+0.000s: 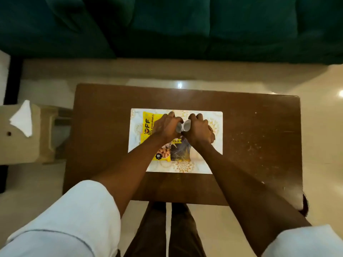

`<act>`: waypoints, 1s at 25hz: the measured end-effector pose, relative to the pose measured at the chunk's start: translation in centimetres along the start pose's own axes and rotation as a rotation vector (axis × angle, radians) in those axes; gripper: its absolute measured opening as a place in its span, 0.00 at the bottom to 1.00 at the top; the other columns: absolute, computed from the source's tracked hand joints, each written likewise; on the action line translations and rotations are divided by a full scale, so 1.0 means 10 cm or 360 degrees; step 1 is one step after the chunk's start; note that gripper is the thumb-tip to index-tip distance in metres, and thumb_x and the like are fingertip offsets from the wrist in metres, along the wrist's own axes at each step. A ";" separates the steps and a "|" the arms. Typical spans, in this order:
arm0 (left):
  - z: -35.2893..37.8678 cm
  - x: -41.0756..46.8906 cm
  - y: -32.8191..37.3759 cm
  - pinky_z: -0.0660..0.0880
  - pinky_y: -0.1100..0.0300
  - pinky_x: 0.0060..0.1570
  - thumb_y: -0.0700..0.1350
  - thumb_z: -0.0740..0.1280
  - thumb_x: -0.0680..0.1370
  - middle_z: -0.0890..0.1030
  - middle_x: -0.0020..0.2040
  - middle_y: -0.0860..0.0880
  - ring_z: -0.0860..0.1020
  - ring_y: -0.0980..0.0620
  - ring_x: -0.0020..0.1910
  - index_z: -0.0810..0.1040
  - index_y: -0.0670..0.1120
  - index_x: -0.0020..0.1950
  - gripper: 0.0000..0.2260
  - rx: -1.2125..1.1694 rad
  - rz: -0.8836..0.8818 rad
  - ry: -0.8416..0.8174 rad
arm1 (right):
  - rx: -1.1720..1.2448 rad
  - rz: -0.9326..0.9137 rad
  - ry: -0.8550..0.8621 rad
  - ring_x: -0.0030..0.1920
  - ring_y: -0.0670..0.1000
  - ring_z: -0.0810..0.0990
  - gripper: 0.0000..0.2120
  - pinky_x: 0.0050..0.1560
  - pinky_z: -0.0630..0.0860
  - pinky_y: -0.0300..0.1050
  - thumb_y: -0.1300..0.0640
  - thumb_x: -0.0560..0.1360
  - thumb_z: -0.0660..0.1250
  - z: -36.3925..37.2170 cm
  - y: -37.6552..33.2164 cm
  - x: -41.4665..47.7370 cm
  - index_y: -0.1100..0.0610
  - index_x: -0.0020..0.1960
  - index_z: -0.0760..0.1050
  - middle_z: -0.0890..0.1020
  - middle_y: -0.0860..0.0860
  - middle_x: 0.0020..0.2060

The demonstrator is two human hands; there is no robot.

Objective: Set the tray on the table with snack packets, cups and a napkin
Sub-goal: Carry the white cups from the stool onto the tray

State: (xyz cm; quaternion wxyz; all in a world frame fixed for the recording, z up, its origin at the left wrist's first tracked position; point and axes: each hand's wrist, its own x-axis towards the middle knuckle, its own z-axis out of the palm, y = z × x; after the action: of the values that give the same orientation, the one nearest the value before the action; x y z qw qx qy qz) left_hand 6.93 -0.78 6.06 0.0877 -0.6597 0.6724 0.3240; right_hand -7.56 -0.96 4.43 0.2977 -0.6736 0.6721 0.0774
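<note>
A white tray point(216, 145) with gold flower prints lies in the middle of the brown table point(259, 145). On the tray lie a yellow snack packet point(148, 125) and a dark blue packet point(181, 152) beside it. Both hands hover over the tray's middle. My left hand point(168, 127) is closed around a small clear cup point(179, 127). My right hand point(198, 129) is closed around a second clear cup point(187, 126). The two cups touch between the hands and are mostly hidden by the fingers. A white napkin point(21, 118) lies on a beige stool point(20, 145) at far left.
A dark green sofa point(185, 25) runs along the far side, past a strip of pale tiled floor point(319, 108). The beige stool stands just left of the table. My legs point(170, 229) are at the table's near edge.
</note>
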 end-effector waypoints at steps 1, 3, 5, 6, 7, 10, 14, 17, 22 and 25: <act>0.14 0.06 -0.04 0.77 0.51 0.52 0.58 0.75 0.71 0.76 0.60 0.48 0.77 0.43 0.61 0.78 0.57 0.65 0.23 0.0004 0.0005 0.0025 | -0.0026 0.0004 0.0000 0.62 0.66 0.75 0.31 0.51 0.79 0.58 0.48 0.71 0.77 0.12 0.05 0.05 0.55 0.69 0.71 0.74 0.58 0.64; 0.35 0.13 -0.11 0.77 0.51 0.50 0.57 0.75 0.71 0.76 0.60 0.49 0.77 0.44 0.62 0.78 0.57 0.66 0.24 0.0013 0.0025 0.0064 | -0.0021 0.0000 -0.0015 0.64 0.65 0.74 0.31 0.53 0.77 0.56 0.50 0.71 0.77 0.30 0.11 0.10 0.55 0.70 0.71 0.74 0.57 0.65; 0.45 0.15 -0.14 0.78 0.50 0.51 0.55 0.75 0.72 0.75 0.62 0.49 0.75 0.45 0.64 0.77 0.57 0.68 0.25 0.0035 0.0027 0.0064 | -0.0015 -0.0016 -0.0017 0.65 0.64 0.74 0.30 0.58 0.76 0.56 0.50 0.73 0.75 0.41 0.14 0.12 0.55 0.71 0.71 0.74 0.57 0.66; 0.47 0.18 -0.14 0.78 0.49 0.52 0.55 0.75 0.72 0.75 0.63 0.49 0.74 0.45 0.65 0.76 0.56 0.68 0.25 0.0031 0.0017 0.0072 | -0.0015 -0.0017 0.0000 0.65 0.64 0.74 0.29 0.59 0.76 0.56 0.50 0.73 0.75 0.44 0.15 0.14 0.55 0.71 0.71 0.75 0.57 0.66; 0.47 0.20 -0.15 0.78 0.49 0.53 0.55 0.75 0.73 0.75 0.64 0.49 0.74 0.46 0.66 0.76 0.56 0.69 0.24 0.0018 0.0003 0.0080 | -0.0017 -0.0014 0.0023 0.65 0.64 0.74 0.28 0.59 0.76 0.55 0.50 0.73 0.74 0.46 0.15 0.16 0.55 0.70 0.71 0.75 0.57 0.66; 0.48 0.22 -0.10 0.79 0.46 0.55 0.53 0.75 0.74 0.73 0.65 0.49 0.71 0.45 0.68 0.75 0.55 0.70 0.25 0.0058 -0.0049 0.0081 | -0.0037 -0.0012 0.0065 0.63 0.63 0.75 0.28 0.53 0.78 0.55 0.50 0.72 0.75 0.44 0.14 0.19 0.54 0.69 0.72 0.75 0.56 0.64; 0.47 0.26 -0.07 0.79 0.43 0.57 0.52 0.75 0.76 0.71 0.69 0.48 0.68 0.43 0.71 0.72 0.56 0.74 0.27 0.0107 -0.0096 0.0052 | -0.0063 -0.0036 0.0064 0.65 0.63 0.75 0.30 0.55 0.80 0.56 0.50 0.72 0.76 0.45 0.14 0.20 0.53 0.70 0.70 0.75 0.56 0.66; 0.48 0.27 -0.08 0.78 0.42 0.59 0.53 0.75 0.75 0.70 0.71 0.47 0.67 0.42 0.72 0.69 0.56 0.76 0.31 0.0110 -0.0104 0.0024 | -0.0106 -0.0050 0.0057 0.67 0.64 0.73 0.33 0.58 0.80 0.58 0.46 0.73 0.76 0.48 0.14 0.19 0.52 0.73 0.69 0.75 0.56 0.68; 0.42 0.15 -0.13 0.77 0.45 0.59 0.54 0.79 0.70 0.67 0.74 0.46 0.66 0.42 0.74 0.61 0.51 0.80 0.43 0.0033 -0.0149 0.0068 | -0.0202 -0.0067 0.0069 0.68 0.62 0.72 0.43 0.61 0.77 0.58 0.38 0.69 0.77 0.29 0.18 0.13 0.52 0.77 0.65 0.73 0.55 0.71; 0.15 -0.07 -0.13 0.77 0.46 0.57 0.55 0.78 0.71 0.67 0.72 0.46 0.68 0.41 0.71 0.62 0.49 0.79 0.42 0.0021 -0.0165 0.0114 | -0.0230 -0.0114 0.0146 0.69 0.61 0.71 0.39 0.61 0.76 0.59 0.41 0.71 0.76 -0.01 0.07 -0.01 0.52 0.76 0.66 0.72 0.54 0.72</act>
State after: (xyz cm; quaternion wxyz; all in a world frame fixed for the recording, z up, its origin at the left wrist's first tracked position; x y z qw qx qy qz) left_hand 7.78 0.75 4.81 0.0845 -0.7042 0.6422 0.2908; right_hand -8.28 -0.85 4.31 0.2198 -0.7198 0.6531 0.0839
